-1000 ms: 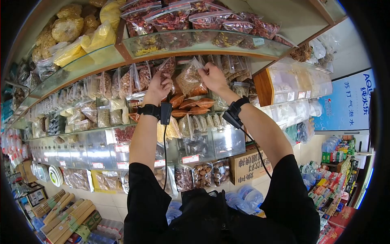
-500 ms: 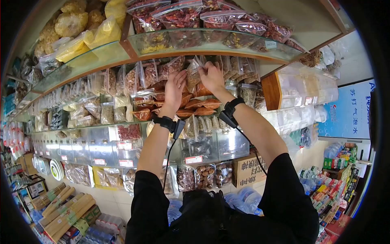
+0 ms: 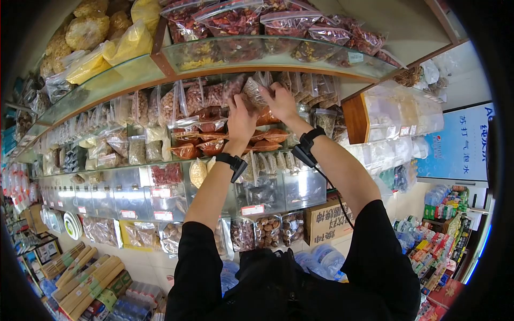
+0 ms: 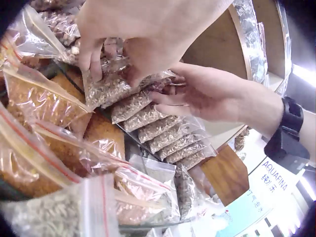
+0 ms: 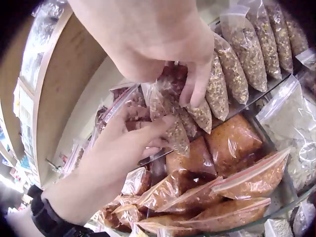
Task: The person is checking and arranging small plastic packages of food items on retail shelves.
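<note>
Bag: the filled grain bag (image 5: 177,139) is between the two hands, tilted, at the front of the row (image 4: 163,132) and just above the orange bags (image 5: 233,141).
Left hand: the left hand (image 5: 112,148) grips that bag, thumb on one side and bent fingers on the other. The hold is best kept on the filled body, firm enough to steer it but light enough not to squash the plastic.
Right hand: the right hand (image 3: 281,102) has its fingers bent down among the bag tops; whether they pinch one cannot be told. Its useful job is to steady the neighbouring bag while the left hand sets the angle.
Row: the bags behind lean one on another, so small, slow pushes suit them; a hard shove could tip several.
Seal: the thin top is better kept straight than folded under a neighbour.
Upper shelf: its wooden edge (image 3: 257,69) is close above the hands, so low wrists work best.
Against a second ago: the bag is lower and closer in among the others, no longer held up broad in front of them. The left hand is farther right, nearer the right hand, and more orange bags show to its left.
</note>
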Tool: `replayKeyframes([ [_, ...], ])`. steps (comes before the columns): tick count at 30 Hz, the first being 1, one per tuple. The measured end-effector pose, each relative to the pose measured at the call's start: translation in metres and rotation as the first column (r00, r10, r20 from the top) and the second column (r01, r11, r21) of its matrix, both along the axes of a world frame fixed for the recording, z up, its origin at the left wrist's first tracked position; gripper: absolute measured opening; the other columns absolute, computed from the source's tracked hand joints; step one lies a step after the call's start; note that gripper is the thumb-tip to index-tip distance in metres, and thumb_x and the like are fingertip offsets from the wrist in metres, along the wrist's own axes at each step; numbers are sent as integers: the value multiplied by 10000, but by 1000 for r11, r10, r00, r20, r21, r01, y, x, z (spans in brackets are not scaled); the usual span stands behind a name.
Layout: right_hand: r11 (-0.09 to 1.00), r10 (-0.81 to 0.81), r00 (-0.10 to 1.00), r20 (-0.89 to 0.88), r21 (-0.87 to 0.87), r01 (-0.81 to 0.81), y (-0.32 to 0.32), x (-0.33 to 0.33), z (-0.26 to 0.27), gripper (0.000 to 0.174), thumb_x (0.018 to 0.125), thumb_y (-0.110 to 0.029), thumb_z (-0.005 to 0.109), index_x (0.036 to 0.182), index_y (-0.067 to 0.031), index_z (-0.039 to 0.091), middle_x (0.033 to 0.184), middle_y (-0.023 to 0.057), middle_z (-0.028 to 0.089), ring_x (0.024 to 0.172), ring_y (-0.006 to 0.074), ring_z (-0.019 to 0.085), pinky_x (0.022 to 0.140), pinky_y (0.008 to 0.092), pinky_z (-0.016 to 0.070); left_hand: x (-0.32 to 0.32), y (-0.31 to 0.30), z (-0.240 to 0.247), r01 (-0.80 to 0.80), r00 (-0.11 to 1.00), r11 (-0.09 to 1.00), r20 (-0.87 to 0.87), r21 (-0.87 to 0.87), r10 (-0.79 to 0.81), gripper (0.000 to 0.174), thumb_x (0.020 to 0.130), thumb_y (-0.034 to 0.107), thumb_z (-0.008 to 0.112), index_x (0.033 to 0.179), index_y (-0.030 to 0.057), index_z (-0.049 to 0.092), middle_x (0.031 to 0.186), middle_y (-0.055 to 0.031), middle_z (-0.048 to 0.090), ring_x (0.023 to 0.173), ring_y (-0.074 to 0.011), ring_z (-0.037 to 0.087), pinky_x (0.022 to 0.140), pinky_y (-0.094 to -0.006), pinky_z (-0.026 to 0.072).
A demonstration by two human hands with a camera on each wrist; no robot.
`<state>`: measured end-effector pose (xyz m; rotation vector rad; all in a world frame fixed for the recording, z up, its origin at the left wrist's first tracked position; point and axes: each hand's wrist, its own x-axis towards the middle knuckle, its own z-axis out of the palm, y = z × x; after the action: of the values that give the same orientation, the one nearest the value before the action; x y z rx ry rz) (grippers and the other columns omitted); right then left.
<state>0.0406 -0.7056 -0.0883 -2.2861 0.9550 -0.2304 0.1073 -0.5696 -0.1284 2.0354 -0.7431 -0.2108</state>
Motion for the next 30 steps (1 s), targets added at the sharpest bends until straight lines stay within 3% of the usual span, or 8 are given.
replayKeyframes([
  [9,999,4,998,70,-52,0,1,-12,4,435,1022,-404,508,971,20,591,1090,297,629,1013,474,604,828,553,493,13,-13,-5,-43,994,998,105,45,38,360,944,112,599,1269,44,458,1224,-265,459,970,-495,604,721,-546,539],
  [15,998,1,984,180,-61,10,11,-17,-2,421,1007,-400,539,1125,4,542,1071,282,624,944,480,626,805,534,508,13,-8,-12,4,997,1000,82,3,-4,417,937,120,626,1307,19,461,1219,-259,467,975,-475,591,763,-522,514],
  [17,995,-9,966,260,-90,33,22,-25,-5,460,1005,-367,578,1180,56,538,1092,209,623,949,341,671,824,454,519,13,1,-15,28,998,998,54,-59,-25,434,928,126,627,1300,2,441,1200,-255,479,984,-476,588,770,-523,513],
  [20,989,-42,941,336,-121,87,31,-36,-23,398,993,-326,573,1215,1,527,1107,247,589,1045,444,605,894,478,499,2,11,-8,17,999,994,32,-112,-14,442,917,132,631,1295,0,444,1166,-251,517,998,-474,584,797,-520,511],
  [22,1000,18,966,258,-8,-16,33,-41,-33,377,992,-294,568,1218,6,531,1124,242,591,1053,430,609,909,470,494,1,15,-14,-15,999,995,39,-96,19,433,915,132,633,1298,16,467,1151,-251,542,1004,-471,584,815,-516,509],
  [24,989,83,979,188,108,-105,33,-45,-42,358,991,-262,563,1221,10,535,1141,237,593,1062,415,612,925,461,488,6,15,-23,212,976,976,59,-56,-209,355,918,122,615,1261,60,542,1163,-239,590,1033,-459,588,857,-519,498],
  [28,979,162,974,157,100,-179,19,-43,-64,409,971,-182,542,1341,-13,506,1291,234,571,1144,402,592,973,448,476,4,8,-15,268,960,963,-69,-39,-270,285,914,93,586,1198,82,594,1199,-214,613,1054,-449,591,887,-506,494],
  [30,981,163,968,193,73,-179,15,-42,-67,454,963,-164,535,1392,-25,481,1342,240,555,1180,410,578,997,444,469,9,1,-10,342,923,939,-177,-24,-340,398,897,3,509,1291,47,548,1221,-222,580,1103,-427,576,936,-466,473],
])
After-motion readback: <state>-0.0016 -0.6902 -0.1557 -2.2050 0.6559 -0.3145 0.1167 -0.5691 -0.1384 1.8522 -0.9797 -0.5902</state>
